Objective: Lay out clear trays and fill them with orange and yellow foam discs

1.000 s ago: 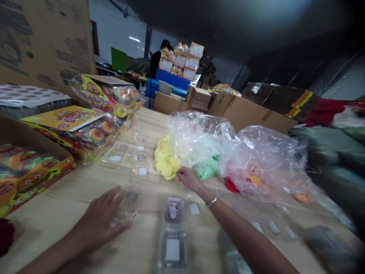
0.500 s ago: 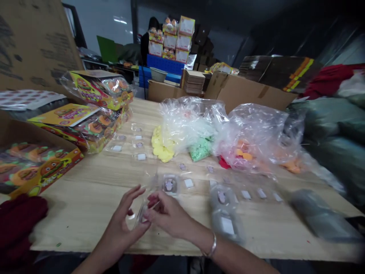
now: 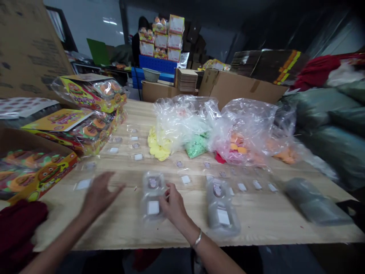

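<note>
My left hand (image 3: 99, 194) hovers at the left of the table with thumb and fingers spread, holding nothing. Beside its fingertips lies an opened clear plastic clamshell (image 3: 90, 166) with a white label (image 3: 83, 184). At the centre is a stack of clear plastic clamshells (image 3: 153, 194), the top one showing a printed sticker and a white label. My right hand (image 3: 174, 205) has its thumb and index finger closed on the right edge of this stack's top clamshell. Further right lies a second stack of clamshells (image 3: 222, 205).
Behind are yellow foam pieces (image 3: 159, 145), a green pile (image 3: 196, 145) and clear bags (image 3: 242, 121) with red and orange pieces. Several single clamshells with labels (image 3: 185, 179) lie in rows. Burger-candy display boxes (image 3: 42, 175) stand left; blurred plastic packs (image 3: 316, 201) lie right.
Both hands were together on a clear clamshell; it now lies at the left. My left hand has moved left and opened away from it, while my right hand is at the centre stack.
</note>
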The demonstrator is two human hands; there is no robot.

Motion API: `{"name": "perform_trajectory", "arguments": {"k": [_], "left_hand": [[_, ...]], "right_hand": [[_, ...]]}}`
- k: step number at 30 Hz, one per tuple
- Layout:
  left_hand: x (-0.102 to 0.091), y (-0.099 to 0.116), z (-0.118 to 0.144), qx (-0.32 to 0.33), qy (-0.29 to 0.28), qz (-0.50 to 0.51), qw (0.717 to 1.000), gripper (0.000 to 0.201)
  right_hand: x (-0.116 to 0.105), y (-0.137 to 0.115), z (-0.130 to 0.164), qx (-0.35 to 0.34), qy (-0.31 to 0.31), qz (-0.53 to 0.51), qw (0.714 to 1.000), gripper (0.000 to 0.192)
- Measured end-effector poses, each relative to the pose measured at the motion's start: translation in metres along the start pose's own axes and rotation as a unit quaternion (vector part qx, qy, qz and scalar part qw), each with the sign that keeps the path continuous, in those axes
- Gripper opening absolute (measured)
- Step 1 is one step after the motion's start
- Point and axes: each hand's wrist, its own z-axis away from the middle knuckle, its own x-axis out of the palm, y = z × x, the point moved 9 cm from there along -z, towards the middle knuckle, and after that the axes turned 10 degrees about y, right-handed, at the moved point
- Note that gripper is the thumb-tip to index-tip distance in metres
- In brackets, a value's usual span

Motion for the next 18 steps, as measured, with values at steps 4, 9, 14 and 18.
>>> {"name": "perform_trajectory", "arguments": {"k": [4,9,14,18], "left_hand": [[0.065,0.015,0.081,-0.231,-0.162,0.314,0.907,0.071],[0.066,0.008,0.094,-0.311,-0.131,0.363,0.868,0.089],[0.031,-0.019,0.058,-0.244,-0.061,0.215,0.944,0.115],[0.0,-0.013,0.044,-0.124,0.009,0.08,0.989,0.096]], "right_hand": [[0.037,-0.006,-0.003,0.059,-0.041,-0.148,0.986,0.017],[0.049,0.001,-0.001,0.067,-0.043,-0.161,0.984,0.012],[0.051,0.018,-0.009,0.086,-0.015,-0.127,0.988,0.013],[0.04,0.013,-0.025,0.072,-0.001,-0.078,0.994,0.017]]}}
